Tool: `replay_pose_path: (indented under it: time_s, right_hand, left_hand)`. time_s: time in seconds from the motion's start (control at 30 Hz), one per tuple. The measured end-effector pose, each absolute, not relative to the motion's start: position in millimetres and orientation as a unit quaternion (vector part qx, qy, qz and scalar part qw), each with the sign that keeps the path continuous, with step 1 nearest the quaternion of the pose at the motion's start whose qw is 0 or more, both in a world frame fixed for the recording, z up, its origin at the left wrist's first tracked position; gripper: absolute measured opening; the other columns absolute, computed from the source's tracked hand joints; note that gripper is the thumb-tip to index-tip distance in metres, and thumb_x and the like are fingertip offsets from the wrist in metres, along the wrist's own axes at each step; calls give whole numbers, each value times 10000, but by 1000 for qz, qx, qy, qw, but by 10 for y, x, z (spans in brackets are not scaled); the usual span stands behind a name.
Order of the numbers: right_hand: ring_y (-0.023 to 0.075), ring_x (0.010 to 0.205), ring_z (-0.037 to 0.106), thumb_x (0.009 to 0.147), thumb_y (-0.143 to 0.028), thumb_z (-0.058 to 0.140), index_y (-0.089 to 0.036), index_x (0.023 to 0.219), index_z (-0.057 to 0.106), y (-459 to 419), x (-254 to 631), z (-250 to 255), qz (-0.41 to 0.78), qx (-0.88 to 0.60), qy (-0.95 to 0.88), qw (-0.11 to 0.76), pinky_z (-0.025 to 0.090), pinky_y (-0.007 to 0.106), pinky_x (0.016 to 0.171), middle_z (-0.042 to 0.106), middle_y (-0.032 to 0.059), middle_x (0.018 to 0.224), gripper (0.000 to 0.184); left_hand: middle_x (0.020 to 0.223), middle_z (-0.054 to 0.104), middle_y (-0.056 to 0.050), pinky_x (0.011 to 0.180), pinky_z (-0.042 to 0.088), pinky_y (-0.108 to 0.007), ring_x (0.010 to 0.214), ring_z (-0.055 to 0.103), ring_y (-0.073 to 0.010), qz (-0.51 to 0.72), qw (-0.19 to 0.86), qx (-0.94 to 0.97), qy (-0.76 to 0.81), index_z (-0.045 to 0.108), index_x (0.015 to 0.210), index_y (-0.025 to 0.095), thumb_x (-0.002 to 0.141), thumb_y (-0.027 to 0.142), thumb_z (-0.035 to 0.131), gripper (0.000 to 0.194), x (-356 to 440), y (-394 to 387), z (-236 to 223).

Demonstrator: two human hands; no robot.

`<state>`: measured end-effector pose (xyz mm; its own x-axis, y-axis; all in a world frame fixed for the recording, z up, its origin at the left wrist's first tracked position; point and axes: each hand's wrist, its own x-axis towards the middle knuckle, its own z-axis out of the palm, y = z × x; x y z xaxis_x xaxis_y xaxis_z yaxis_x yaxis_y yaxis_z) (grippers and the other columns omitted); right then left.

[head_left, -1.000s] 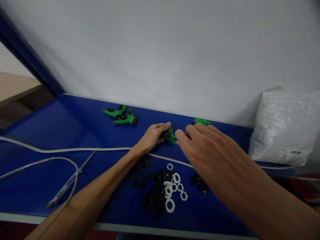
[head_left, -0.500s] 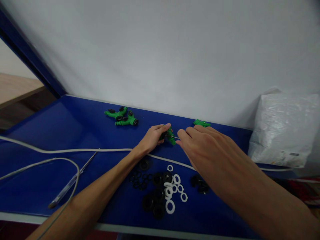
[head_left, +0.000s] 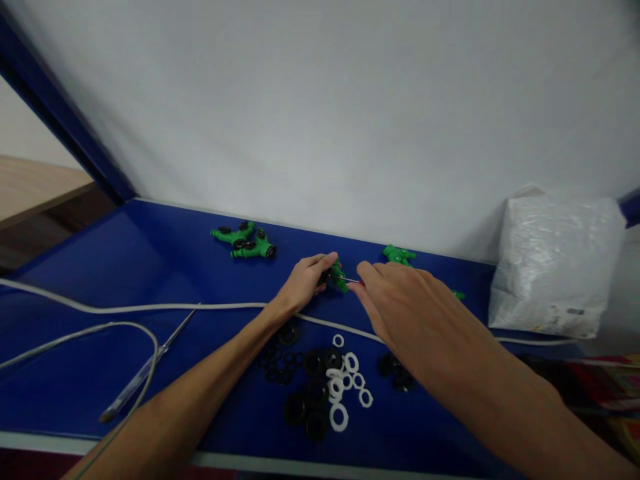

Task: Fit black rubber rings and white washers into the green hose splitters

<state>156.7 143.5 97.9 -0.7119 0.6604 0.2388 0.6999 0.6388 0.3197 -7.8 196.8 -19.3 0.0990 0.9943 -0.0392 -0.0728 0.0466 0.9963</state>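
My left hand (head_left: 307,279) is closed around a green hose splitter (head_left: 341,281) with a black part, near the middle of the blue table. In my right hand (head_left: 393,290) is a screwdriver (head_left: 347,279); its thin metal shaft points left to the splitter, and a bit of red handle shows at my fingertips. Whether the tip touches a screw is too small to tell. Two more green splitters with black knobs (head_left: 254,248) lie together at the back left. Behind my right hand sits another green piece (head_left: 397,254), partly covered.
White plastic rings (head_left: 339,417) and black rings (head_left: 316,424) lie in piles near the front. Small black parts (head_left: 396,371) sit beside my right forearm. A pale cable (head_left: 165,307) crosses the table. Another clear-handled screwdriver (head_left: 145,373) lies left. A white plastic-wrapped package (head_left: 555,267) stands right.
My right hand has drawn back slightly from the splitter, so more of the screwdriver and its red handle shows. The view has shifted a little. My left hand keeps its hold.
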Motion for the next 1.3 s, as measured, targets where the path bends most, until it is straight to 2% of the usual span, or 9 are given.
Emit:
replay_pose_path:
  time_s: [0.13,0.27,0.43,0.6,0.8,0.93,1.03,1.17,1.3]
  right_hand:
    - [192,551,641,981,-186,520,-178,770,612,1434,1523,1032,-164,-429,-888,13,352,300,491,652,34,627,230]
    - [238,641,706,997,-259,526,-193,760,613,1442,1641,1020,-119,-465,-877,7,417,313,547,703,47,681,261]
    - [220,678,720,1006,-229,493,-202,937,565,1424,2121,780,-8,-486,-869,91,473,308,599,719,35,782,103]
    - [161,748,702,1010,-168,463,-228,964,536,1212,2482,513,104,-454,-876,127,524,262,678,693,17,859,105]
    - [207,915,690,968,-168,573,-197,964,636,1146,2343,331,72,-441,-891,79,559,355,841,663,58,955,70]
    - [225,921,701,986,-128,499,-173,981,652,1206,2253,228,49,-426,-900,75,581,403,849,685,86,974,160]
    - [220,1015,695,1000,-119,438,-189,1099,636,1168,2336,137,58,-422,-899,100,577,411,912,693,96,1070,232]
    - [244,1073,690,940,-223,619,-190,1197,629,1062,2488,50,70,-427,-898,85,586,412,931,661,120,1179,259]
    - [231,1027,708,873,-132,681,-194,1133,680,1035,2512,24,67,-416,-904,75,599,397,922,674,92,1129,267]
  left_hand:
    - [655,483,33,478,286,-223,518,370,-83,481,558,497,458,635,822,151,861,630,549,489,-71,1977,-200]
    - [664,509,24,459,269,-229,500,369,-78,477,569,501,446,654,870,128,856,646,554,528,-71,1989,-173]
    - [509,462,47,448,244,-236,443,369,-97,465,573,500,453,658,942,131,880,649,506,543,-88,1990,-134]
    - [471,470,40,448,247,-237,435,381,-112,457,578,500,456,671,998,138,900,627,475,536,-78,1989,-133]
    - [471,473,39,448,235,-237,430,379,-109,461,569,504,459,664,979,147,890,617,494,507,-70,1992,-136]
    - [461,465,42,444,236,-240,424,377,-109,461,570,498,463,662,952,146,887,621,493,508,-65,1988,-118]
    - [464,474,36,444,241,-242,430,382,-111,461,573,499,459,663,950,141,892,614,496,505,-57,1990,-117]
    - [464,474,36,443,239,-245,423,375,-110,460,579,501,450,661,954,143,904,610,479,503,-54,2005,-139]
    - [463,473,37,444,246,-248,424,375,-112,462,579,500,449,659,949,143,890,626,494,514,-62,2014,-152]
